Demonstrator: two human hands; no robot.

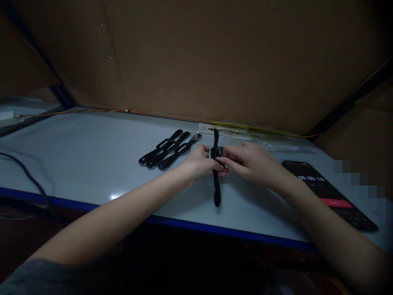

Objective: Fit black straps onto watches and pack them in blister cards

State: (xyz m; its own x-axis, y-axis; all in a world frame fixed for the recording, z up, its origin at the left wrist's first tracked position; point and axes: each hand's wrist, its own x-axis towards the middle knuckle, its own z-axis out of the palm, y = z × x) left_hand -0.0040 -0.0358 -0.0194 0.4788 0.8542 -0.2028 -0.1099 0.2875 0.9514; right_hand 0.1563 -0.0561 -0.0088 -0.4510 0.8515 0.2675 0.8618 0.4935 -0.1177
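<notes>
Black watch strap [217, 192], glossy, standing on end or nearly so at mid-table, long axis running away from the body, lower tail resting on the tabletop, upper tail rising between the hands. Middle section hidden by fingers; small white piece showing at its left edge, exact part not identifiable. Left hand [199, 163] and right hand [249, 162] together, both closed on the strap's middle, fingertips meeting around it from opposite sides. Precise finger placement hidden.

Just left of the hands, three more black strap pieces [164, 148] lying side by side, slanted, not touching the hands; metal buckle [197, 136] at the far end of the nearest-right piece. Directly behind the hands, clear plastic bag [270, 144] with printed card and yellow-green strip [245, 129]. Farther right, black smartphone [327, 193] lying face up, lit timer digits and red button [336, 203] on screen. White table [92, 159] with blue edge [172, 220], corrugated cardboard wall [215, 53] behind. Dark cable [29, 174] at far left; thin multicoloured wires [82, 111] along the back. Grey sleeve [33, 278] at lower left.
</notes>
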